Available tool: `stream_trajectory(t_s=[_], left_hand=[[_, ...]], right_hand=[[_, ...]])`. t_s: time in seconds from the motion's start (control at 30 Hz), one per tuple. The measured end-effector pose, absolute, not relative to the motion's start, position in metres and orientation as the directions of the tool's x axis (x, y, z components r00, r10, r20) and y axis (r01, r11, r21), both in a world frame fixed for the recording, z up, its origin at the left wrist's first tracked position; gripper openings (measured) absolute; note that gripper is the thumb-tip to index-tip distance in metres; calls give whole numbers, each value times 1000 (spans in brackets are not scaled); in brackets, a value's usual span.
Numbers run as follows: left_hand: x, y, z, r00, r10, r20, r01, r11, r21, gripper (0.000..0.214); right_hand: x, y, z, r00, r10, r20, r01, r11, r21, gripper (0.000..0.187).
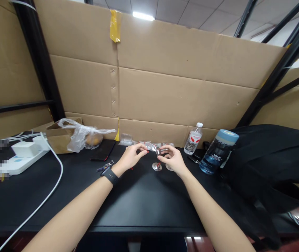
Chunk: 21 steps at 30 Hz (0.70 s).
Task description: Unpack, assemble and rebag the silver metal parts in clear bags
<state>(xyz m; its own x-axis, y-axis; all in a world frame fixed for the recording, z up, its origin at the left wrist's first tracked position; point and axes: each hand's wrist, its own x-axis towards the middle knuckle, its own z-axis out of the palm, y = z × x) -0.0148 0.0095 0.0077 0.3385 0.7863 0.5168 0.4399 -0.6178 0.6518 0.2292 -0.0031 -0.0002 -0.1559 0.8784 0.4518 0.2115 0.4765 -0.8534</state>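
Note:
My right hand (172,159) is closed around the rim of a small silver finger cymbal (158,151), held on edge above the table. My left hand (133,156) pinches a bit of red cord (147,151) between thumb and fingers, just left of that cymbal. Below the hands, a second finger cymbal (157,167) with a red cord at its centre lies flat on the black table. Another silver disc (169,167) is partly hidden under my right hand. Clear plastic packets (151,146) lie behind both hands.
A water bottle (192,139) and a blue-lidded bottle (219,152) stand right, beside black cloth (272,164). At left are a white power strip (20,162) with a cable, a cardboard box (60,138), a plastic bag (82,138), a dark flat device (103,150) and keys (105,167). Cardboard walls the back.

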Motion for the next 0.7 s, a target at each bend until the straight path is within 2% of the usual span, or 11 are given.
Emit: stream_trajectory(t_s=[0.13, 0.27, 0.53, 0.7], left_hand=[[-8, 6, 6, 285, 781, 555, 414, -623, 664, 20], [-4, 3, 6, 288, 775, 562, 347, -632, 693, 18], [-5, 7, 2, 313, 794, 522, 374, -608, 701, 28], [-2, 7, -1, 348, 788, 508, 336, -611, 717, 19]], right_hand=[[209, -13, -2, -137, 886, 444, 58, 454, -889, 40], [203, -18, 0, -108, 897, 430, -18, 430, -903, 37], [205, -16, -2, -114, 912, 395, -22, 395, -918, 33], [207, -15, -3, -116, 912, 394, -7, 396, -918, 34]])
